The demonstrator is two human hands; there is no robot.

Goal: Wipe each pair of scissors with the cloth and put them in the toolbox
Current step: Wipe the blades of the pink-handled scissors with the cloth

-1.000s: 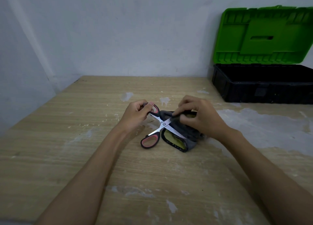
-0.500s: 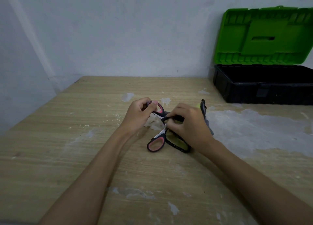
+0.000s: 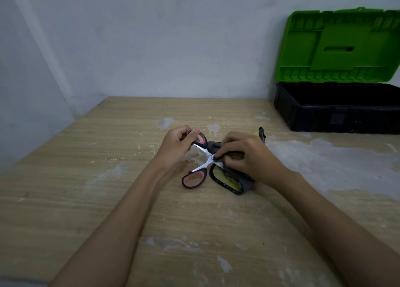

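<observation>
A pair of scissors [image 3: 200, 167] with black and pink handles lies spread open on the wooden table [image 3: 86, 178]. My left hand [image 3: 176, 147] grips the upper handle ring. My right hand [image 3: 246, 157] pinches a grey and yellow cloth [image 3: 227, 179] around the blades just past the pivot; the blade tips are hidden under the cloth and hand. The toolbox [image 3: 337, 108], black with its green lid raised, stands at the back right, apart from both hands.
The table meets a pale wall at the back and on the left. White worn patches [image 3: 324, 163] mark the tabletop to the right of my hands.
My right hand slid the cloth along the blades toward the pivot, then back out a little. The scissors shifted slightly; my left hand stayed on the handle.
</observation>
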